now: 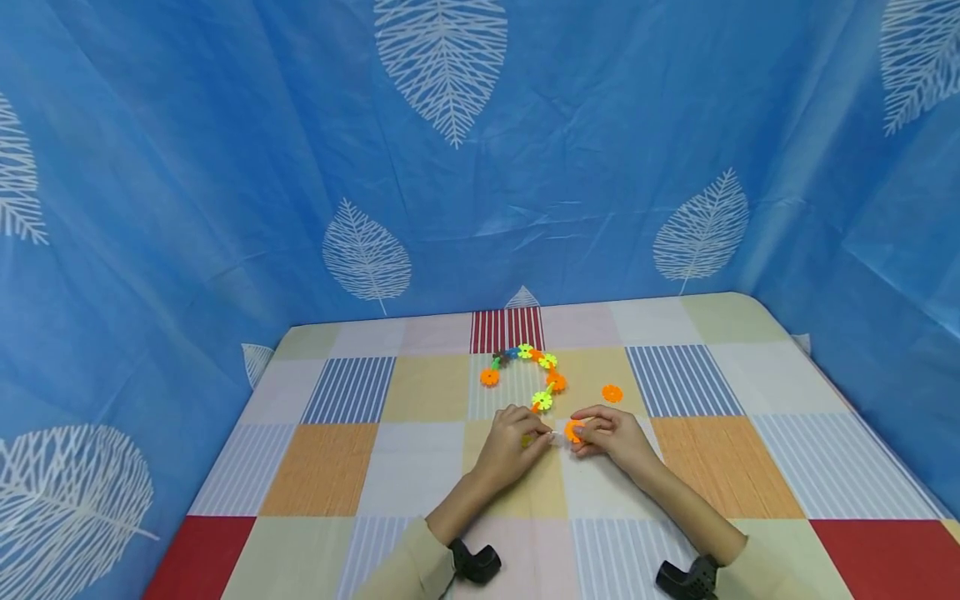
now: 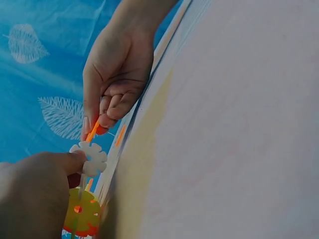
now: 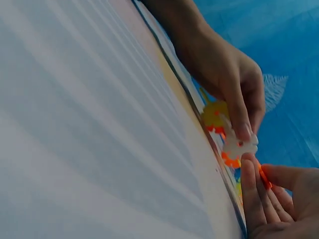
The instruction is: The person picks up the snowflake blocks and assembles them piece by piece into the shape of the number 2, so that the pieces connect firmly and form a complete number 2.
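My left hand (image 1: 510, 446) pinches a white flower-shaped plastic disc (image 2: 90, 158) between thumb and fingers. To its right, my right hand (image 1: 611, 437) pinches an orange notched disc (image 1: 573, 431) by its edge. In the left wrist view the orange disc's edge meets the white one's rim; how deeply they fit together I cannot tell. A yellow disc (image 2: 82, 211) hangs beside the left fingers, joined to the white one. Beyond the hands, a curved chain of linked discs (image 1: 556, 381) in orange, yellow-green, blue and dark colours lies on the cloth, its near end partly hidden by the left hand.
One loose orange disc (image 1: 612, 392) lies beyond the right hand. A patchwork cloth (image 1: 420, 467) covers the table. Blue curtains (image 1: 570, 150) with white leaf prints enclose the back and sides. Black wrist devices (image 1: 476, 563) are strapped on both forearms.
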Tool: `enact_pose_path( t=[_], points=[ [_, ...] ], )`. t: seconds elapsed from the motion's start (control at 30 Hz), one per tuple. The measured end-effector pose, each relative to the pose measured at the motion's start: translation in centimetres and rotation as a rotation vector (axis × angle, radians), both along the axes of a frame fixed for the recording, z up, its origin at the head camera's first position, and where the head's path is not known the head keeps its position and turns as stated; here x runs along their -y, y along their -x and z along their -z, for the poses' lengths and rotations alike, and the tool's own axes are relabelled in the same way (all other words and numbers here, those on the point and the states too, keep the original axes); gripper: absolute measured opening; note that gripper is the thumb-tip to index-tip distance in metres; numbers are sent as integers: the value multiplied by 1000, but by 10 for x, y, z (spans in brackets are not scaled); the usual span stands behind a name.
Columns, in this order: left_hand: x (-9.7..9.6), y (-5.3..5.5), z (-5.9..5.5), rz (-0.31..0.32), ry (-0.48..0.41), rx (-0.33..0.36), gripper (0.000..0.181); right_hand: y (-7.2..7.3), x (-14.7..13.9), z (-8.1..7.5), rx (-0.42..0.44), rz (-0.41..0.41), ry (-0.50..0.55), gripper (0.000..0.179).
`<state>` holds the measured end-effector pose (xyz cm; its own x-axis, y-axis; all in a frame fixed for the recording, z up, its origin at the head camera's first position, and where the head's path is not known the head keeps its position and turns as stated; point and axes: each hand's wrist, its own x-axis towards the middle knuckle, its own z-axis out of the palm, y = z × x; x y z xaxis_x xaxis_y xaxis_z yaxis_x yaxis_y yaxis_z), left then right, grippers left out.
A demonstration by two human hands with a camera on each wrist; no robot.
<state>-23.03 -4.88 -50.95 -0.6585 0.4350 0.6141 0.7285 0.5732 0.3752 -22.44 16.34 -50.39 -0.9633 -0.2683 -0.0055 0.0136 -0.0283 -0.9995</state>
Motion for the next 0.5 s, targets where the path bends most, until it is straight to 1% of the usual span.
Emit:
enact_pose_path(
  t=[0.17, 0.3, 0.4, 0.5],
  points=[
    [1, 0, 0, 32, -62, 60, 7, -4, 9, -1, 44, 29, 35, 36],
    [1, 1, 0, 51, -85, 99, 7, -6, 15, -2, 79, 48, 81, 33],
    [1, 2, 0, 54, -99, 113, 6, -8, 21, -4, 103, 68, 100, 31],
    [0, 2, 0, 55, -108, 106, 5, -10, 25, -6, 126, 87, 114, 30]
  ],
)
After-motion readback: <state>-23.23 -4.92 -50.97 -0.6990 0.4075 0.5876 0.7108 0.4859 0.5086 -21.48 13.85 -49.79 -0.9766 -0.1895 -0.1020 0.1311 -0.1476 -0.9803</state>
